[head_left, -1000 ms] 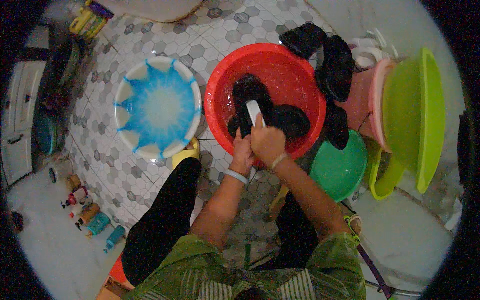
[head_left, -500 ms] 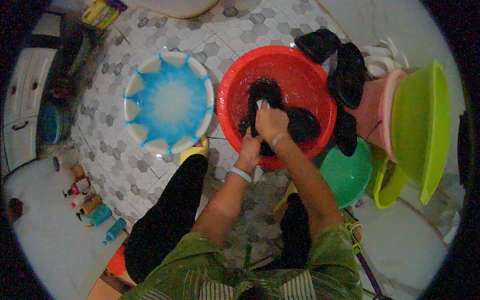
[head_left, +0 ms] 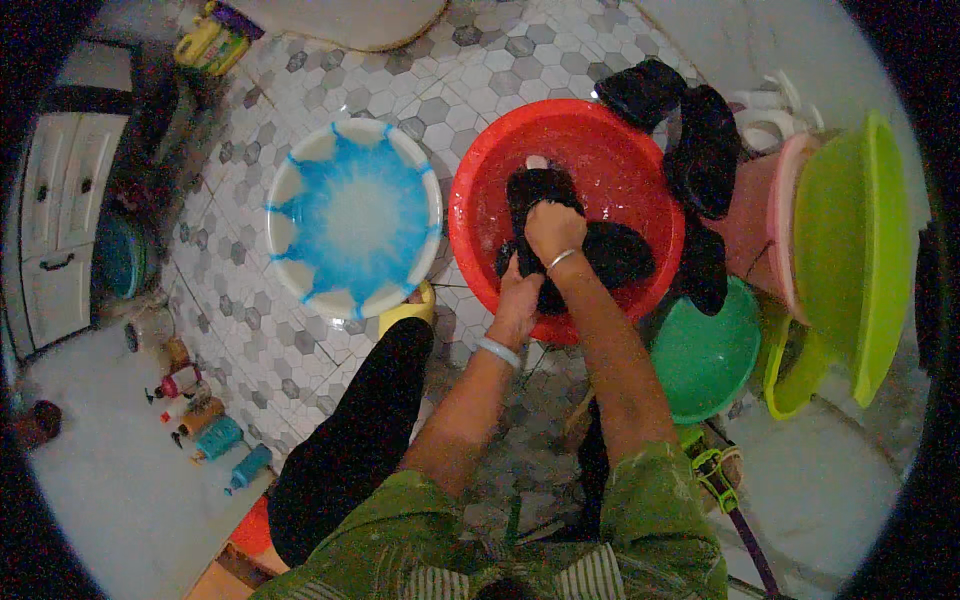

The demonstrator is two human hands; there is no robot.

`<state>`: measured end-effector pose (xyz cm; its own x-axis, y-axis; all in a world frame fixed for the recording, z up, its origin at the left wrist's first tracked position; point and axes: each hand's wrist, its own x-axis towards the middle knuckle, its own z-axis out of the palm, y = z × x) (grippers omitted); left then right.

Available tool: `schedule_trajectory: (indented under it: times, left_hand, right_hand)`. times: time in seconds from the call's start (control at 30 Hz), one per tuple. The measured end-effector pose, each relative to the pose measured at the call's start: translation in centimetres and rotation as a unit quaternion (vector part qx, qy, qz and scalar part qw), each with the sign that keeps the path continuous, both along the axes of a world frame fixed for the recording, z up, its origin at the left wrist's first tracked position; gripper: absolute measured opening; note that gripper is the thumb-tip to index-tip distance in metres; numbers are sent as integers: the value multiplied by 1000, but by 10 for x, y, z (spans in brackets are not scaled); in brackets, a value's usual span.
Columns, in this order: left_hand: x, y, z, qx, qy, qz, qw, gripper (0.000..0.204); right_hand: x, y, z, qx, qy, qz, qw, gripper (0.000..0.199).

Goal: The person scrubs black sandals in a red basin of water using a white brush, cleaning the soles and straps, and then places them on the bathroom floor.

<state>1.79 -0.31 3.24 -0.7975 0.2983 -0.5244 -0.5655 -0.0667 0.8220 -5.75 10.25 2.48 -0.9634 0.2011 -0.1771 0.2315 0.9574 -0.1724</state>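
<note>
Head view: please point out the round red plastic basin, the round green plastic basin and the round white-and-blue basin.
Round red plastic basin [head_left: 461, 215]: head view, left rim.
Round green plastic basin [head_left: 705, 345]: head view, bare inside.
Round white-and-blue basin [head_left: 280, 233]: head view, white left rim.

Floor [head_left: 230, 270]: grey-white hexagon tiles | red basin [head_left: 560, 120] | blue-and-white basin [head_left: 425, 240], left | green basin [head_left: 705, 350], right

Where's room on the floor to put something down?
Bare grey hexagon-tiled floor lies left of the round blue-white basin, and beyond the gap between it and the round red basin. Right of that it's crowded: black footwear, pink plastic bucket, round green basin.
</note>
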Motion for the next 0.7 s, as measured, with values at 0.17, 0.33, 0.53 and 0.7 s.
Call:
schedule_trajectory:
  times: [0.17,0.33,0.53,0.7]
  left_hand:
    - [0,-26,-13,175,-190,167,951,52]
    - [12,4,1,17,-32,48,998,53]
    - [-8,-24,-18,155,-147,174,961,53]
    - [1,-20,-6,115,-120,150,975,55]
  right_hand:
    - [70,-26,67,-31,-68,68,995,31]
    - [26,12,0,23,-11,51,998,38]
    - [40,-19,38,-1,13,39,999,31]
    - [64,0,38,18,-25,32,999,33]
